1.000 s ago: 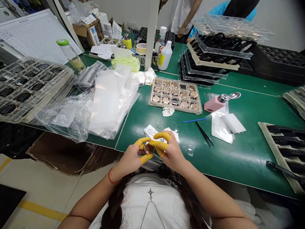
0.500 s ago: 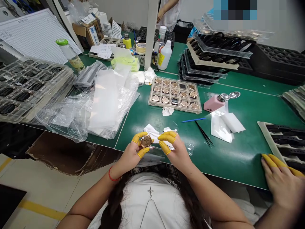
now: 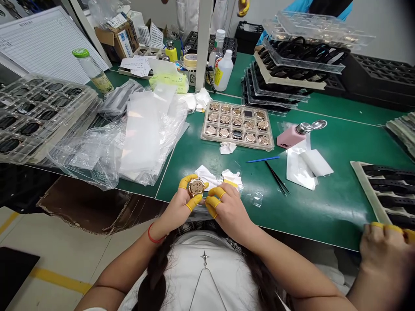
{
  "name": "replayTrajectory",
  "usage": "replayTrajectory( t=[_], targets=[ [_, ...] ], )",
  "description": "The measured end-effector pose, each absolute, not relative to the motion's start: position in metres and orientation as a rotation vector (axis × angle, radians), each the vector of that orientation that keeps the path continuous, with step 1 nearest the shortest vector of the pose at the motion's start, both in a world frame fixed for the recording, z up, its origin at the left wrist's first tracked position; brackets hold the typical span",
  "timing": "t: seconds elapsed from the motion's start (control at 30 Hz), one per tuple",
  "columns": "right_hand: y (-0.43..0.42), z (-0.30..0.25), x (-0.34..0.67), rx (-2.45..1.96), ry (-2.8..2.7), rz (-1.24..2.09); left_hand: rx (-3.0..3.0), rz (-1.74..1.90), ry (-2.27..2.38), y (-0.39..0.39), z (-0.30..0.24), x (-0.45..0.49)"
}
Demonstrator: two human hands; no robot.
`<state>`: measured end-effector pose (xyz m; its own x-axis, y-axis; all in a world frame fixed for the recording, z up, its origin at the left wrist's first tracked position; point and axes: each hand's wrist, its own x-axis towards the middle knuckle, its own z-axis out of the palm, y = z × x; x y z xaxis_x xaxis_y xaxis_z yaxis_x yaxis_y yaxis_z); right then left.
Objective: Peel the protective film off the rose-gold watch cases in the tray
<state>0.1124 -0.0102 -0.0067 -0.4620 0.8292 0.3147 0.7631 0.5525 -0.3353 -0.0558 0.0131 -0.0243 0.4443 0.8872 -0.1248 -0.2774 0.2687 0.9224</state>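
Observation:
My left hand (image 3: 180,201), in yellow finger cots, pinches a rose-gold watch case (image 3: 196,187) by its rim, above the near edge of the bench. Its back, with a CE mark, faces up. Just right of the case is my right hand (image 3: 227,207), fingers in yellow cots bent and pressed together near the case's lower edge. Whatever lies between those fingertips is hidden. White cloths (image 3: 207,176) lie behind both hands. Farther back, a clear tray (image 3: 238,145) holds several similar watch cases.
Right of the hands lie black tweezers (image 3: 277,177), a blue stick (image 3: 262,159) and a pink pump bottle (image 3: 288,137). Plastic sheets (image 3: 142,129) cover the bench at left. A co-worker's hand (image 3: 384,244) rests near a strap tray (image 3: 358,166). Stacked trays (image 3: 275,97) stand behind.
My right hand has moved down and left, closing its fingers beside the watch case. The watch case has shifted slightly up and left. The co-worker's hand at right has drawn back and curled.

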Motion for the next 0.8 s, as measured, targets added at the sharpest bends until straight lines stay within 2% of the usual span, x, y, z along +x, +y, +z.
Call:
replayTrajectory(
  t=[0.1,0.23,0.4,0.47,0.8],
  targets=[
    [-0.013,-0.004,0.113,-1.228,-2.271,0.327,0.874,0.873,0.812,0.018,-0.026,-0.056],
    [-0.009,0.008,0.119,-1.302,-1.804,0.779,0.862,0.816,0.928,0.02,-0.027,-0.059],
    [0.001,0.008,0.118,-1.355,-1.2,1.468,0.899,0.709,0.784,0.01,-0.023,-0.06],
    [0.002,0.007,0.114,-1.301,-1.056,1.628,0.928,0.696,0.775,0.006,-0.023,-0.059],
    [0.0,0.006,0.112,-1.262,-1.025,1.676,1.031,0.635,0.807,0.004,-0.023,-0.06]
  ],
)
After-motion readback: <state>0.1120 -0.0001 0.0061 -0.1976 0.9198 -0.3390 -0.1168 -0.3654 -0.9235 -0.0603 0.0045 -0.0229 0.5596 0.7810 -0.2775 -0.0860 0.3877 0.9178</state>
